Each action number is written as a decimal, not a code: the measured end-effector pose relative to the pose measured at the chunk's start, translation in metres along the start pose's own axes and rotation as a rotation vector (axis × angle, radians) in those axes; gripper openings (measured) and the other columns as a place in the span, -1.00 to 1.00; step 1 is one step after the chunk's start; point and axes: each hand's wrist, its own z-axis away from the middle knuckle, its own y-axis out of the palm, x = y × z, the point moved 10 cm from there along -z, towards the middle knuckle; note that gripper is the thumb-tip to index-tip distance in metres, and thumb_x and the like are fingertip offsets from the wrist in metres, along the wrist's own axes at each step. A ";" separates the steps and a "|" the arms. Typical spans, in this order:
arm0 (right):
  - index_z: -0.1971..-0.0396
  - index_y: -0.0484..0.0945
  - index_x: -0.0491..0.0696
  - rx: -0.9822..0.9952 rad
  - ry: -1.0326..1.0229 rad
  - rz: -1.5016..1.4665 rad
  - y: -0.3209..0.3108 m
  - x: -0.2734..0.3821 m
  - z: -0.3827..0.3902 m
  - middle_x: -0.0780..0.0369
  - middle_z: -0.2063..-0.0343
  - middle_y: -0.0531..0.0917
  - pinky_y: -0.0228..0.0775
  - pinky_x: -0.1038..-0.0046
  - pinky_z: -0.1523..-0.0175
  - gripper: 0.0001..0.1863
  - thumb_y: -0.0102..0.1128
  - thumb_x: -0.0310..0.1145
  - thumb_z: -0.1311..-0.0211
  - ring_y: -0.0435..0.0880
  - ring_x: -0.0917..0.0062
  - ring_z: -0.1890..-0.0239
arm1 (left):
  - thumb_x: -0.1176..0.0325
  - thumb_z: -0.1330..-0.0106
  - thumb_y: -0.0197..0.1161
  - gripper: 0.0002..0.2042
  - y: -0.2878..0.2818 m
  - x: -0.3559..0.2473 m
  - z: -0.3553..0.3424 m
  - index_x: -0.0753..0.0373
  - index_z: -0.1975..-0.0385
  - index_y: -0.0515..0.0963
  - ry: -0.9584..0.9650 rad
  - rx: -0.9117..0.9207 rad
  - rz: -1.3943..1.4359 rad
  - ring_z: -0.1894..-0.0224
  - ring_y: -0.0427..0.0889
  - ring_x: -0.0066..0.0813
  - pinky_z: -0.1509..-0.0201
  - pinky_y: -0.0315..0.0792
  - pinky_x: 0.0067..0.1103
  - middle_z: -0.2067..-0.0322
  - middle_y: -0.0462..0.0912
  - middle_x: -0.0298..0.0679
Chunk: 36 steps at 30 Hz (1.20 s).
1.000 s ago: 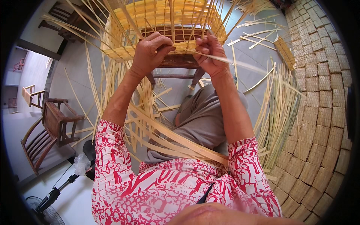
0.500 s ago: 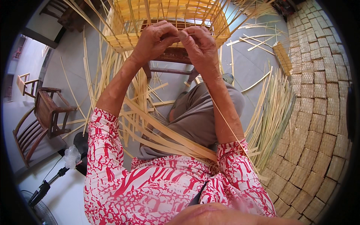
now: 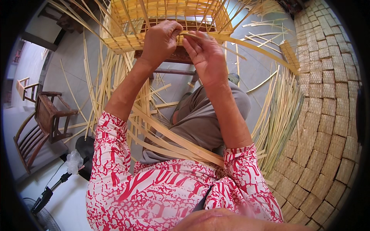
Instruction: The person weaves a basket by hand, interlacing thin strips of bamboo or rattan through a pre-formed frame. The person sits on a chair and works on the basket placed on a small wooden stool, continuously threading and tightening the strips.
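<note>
A yellow woven bamboo basket point(image 3: 121, 43) lies at the top of view, with loose upright strips sticking out from it. Its near edge is where both hands work. My left hand point(image 3: 159, 43) is closed, thumb and fingers pinching a pale bamboo strip at that edge. Close beside it, my right hand point(image 3: 208, 57) has its palm showing and its fingers bent around the same bamboo strip point(image 3: 266, 53), whose free end reaches out to the right. The fingertips are partly hidden. Under the basket stands a dark wooden stool point(image 3: 175, 54).
Long loose bamboo strips point(image 3: 110, 82) cover the floor at left, and some lie across my lap. A bundle of thin strips point(image 3: 279, 115) lies at right beside rows of woven blocks point(image 3: 323, 127). A wooden chair point(image 3: 52, 115) and a fan point(image 3: 40, 215) are at left.
The strip end that hung down along my right forearm now stretches out to the right. My right hand has turned its palm into view, and the basket has shifted slightly left.
</note>
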 end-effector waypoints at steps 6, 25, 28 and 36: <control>-0.09 0.50 -0.13 -0.092 0.129 0.278 -0.013 0.005 0.013 0.19 0.13 0.68 0.55 0.42 -0.08 -0.71 0.12 -0.49 -0.42 0.67 0.46 0.07 | 0.58 -0.29 0.19 -0.58 0.001 -0.016 0.010 0.32 -0.17 0.44 0.051 0.030 -0.125 0.05 0.69 0.00 0.03 0.59 -0.31 0.06 0.67 0.01; 0.29 0.46 -0.11 -0.268 0.138 -0.627 -0.113 0.031 -0.042 0.11 0.33 0.65 0.69 0.35 0.27 -0.83 0.12 -0.32 -0.46 0.69 0.40 0.37 | 0.45 -0.19 0.41 -0.90 0.032 -0.048 -0.023 0.23 0.32 0.67 0.172 0.049 0.054 0.39 0.67 -0.22 0.31 0.56 -0.43 0.38 0.65 -0.21; 0.16 0.59 -0.09 0.087 0.175 -0.317 -0.081 0.040 -0.054 0.16 0.29 0.72 0.62 0.54 0.30 -0.78 0.23 -0.23 -0.43 0.69 0.56 0.35 | 0.45 -0.19 0.41 -0.89 0.034 -0.044 -0.030 0.22 0.31 0.66 0.125 0.149 0.188 0.31 0.65 -0.18 0.23 0.53 -0.42 0.39 0.63 -0.19; -0.11 0.58 -0.08 0.288 -0.334 0.632 0.021 0.078 -0.024 0.29 0.13 0.61 0.53 0.45 -0.05 -0.58 0.38 -0.26 -0.32 0.56 0.59 0.18 | 0.45 -0.19 0.40 -0.88 0.034 -0.046 -0.033 0.24 0.31 0.62 0.185 0.206 0.145 0.28 0.63 -0.14 0.21 0.51 -0.37 0.38 0.60 -0.18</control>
